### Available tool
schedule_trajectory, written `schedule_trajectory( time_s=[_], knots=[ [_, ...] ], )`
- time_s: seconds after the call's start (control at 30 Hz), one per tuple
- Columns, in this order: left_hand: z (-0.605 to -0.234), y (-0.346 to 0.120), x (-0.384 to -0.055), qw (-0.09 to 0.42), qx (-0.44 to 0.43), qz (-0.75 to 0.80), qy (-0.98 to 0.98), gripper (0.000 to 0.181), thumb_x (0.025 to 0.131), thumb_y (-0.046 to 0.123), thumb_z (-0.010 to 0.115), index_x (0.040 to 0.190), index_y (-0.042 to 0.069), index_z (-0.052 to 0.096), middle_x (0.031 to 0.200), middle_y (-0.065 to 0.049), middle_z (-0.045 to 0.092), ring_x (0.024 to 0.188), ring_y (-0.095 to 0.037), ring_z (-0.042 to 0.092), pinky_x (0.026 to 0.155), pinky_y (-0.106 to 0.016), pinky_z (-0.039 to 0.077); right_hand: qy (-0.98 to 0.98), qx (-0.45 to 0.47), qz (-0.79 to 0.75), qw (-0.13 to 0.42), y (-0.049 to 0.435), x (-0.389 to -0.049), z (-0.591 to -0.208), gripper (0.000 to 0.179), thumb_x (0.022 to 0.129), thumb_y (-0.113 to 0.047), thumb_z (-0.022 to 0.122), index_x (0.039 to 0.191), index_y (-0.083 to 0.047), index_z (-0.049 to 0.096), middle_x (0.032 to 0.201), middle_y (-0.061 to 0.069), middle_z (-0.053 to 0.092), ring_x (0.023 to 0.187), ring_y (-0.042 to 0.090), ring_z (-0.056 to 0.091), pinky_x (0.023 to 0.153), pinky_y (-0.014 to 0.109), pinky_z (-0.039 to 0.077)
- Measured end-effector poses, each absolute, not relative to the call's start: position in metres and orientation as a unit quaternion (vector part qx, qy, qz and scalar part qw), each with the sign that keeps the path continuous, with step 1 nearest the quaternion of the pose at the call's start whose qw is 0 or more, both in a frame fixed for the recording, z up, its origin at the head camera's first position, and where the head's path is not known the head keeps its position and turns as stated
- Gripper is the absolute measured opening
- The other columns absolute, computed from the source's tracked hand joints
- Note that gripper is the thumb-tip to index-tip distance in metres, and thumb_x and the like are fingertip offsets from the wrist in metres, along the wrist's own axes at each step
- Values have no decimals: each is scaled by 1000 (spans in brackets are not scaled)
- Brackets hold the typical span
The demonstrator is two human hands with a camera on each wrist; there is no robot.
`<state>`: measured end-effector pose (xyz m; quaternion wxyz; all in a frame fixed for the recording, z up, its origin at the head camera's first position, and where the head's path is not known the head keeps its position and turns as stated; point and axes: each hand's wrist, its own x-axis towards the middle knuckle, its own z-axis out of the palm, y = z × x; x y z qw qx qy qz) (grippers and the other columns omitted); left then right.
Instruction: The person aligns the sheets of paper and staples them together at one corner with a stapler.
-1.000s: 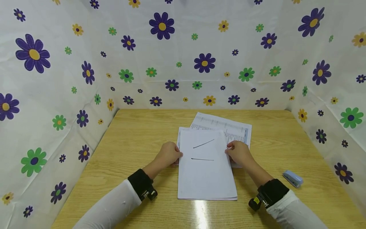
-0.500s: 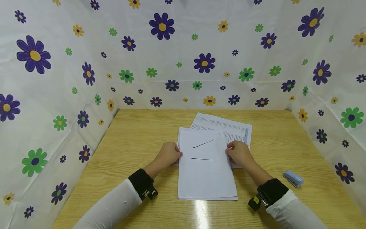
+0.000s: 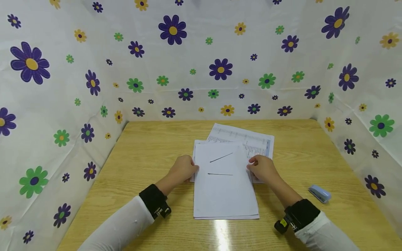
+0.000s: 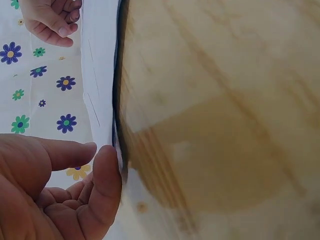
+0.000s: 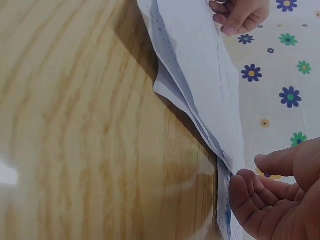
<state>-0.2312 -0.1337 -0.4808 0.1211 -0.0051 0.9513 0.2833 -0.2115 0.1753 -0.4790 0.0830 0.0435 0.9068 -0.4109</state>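
Note:
A stack of white paper sheets (image 3: 224, 198) lies in the middle of the table, its top sheet marked with two thin black lines. My left hand (image 3: 184, 167) grips the stack's left edge; in the left wrist view, that hand's thumb and index finger (image 4: 107, 170) meet at the paper edge. At the right edge, my right hand (image 3: 261, 168) holds the sheets between curled fingers and thumb. The right wrist view shows the sheet edges (image 5: 195, 117) fanned slightly apart near these fingers. Printed sheets (image 3: 242, 134) lie at an angle behind the stack.
A light blue stapler (image 3: 319, 194) rests on the wooden table (image 3: 150, 139) to the right of my right forearm. A white cloth with printed flowers (image 3: 194, 52) hangs behind the table and along both sides.
The hands and sheets keep almost the same places relative to each other. The head view has shifted slightly, so the whole scene sits a little further left.

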Motion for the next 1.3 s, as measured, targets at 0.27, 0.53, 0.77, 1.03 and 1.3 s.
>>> schedule_trajectory(
  time_s=[0.27,0.53,0.77,1.03,1.3],
  knots=[
    [-473,-127,-246,91,19,255,962,24,99,29,68,89,7,66,77,-5,62,66,-18,58,54,-28,44,891,53,-443,85,190,-206,-472,29,98,-17,67,120,2,63,94,15,69,71,21,66,63,30,56],
    [-463,-103,-264,79,57,229,969,25,99,33,67,96,8,66,82,-5,64,70,-19,59,57,-28,46,856,72,-509,54,208,-213,-455,36,103,-21,62,130,3,60,116,25,66,87,30,69,73,36,62],
    [-454,-76,-281,60,88,223,969,26,99,30,66,104,4,66,87,-6,65,74,-19,60,60,-30,47,834,106,-538,53,221,-215,-452,44,104,-24,59,138,4,54,126,25,61,105,37,68,85,39,61],
    [-458,-61,-312,34,105,203,973,23,100,25,63,100,2,60,89,-8,61,75,-20,53,62,-31,41,812,153,-561,51,233,-219,-457,53,105,-25,58,149,4,44,140,25,52,121,38,61,98,43,56],
    [-470,-55,-340,52,89,209,973,40,99,26,63,123,-5,59,107,-15,67,83,-23,57,68,-33,45,784,185,-588,73,246,-221,-460,64,107,-27,54,157,5,29,151,27,44,135,40,52,109,44,48]
  ],
)
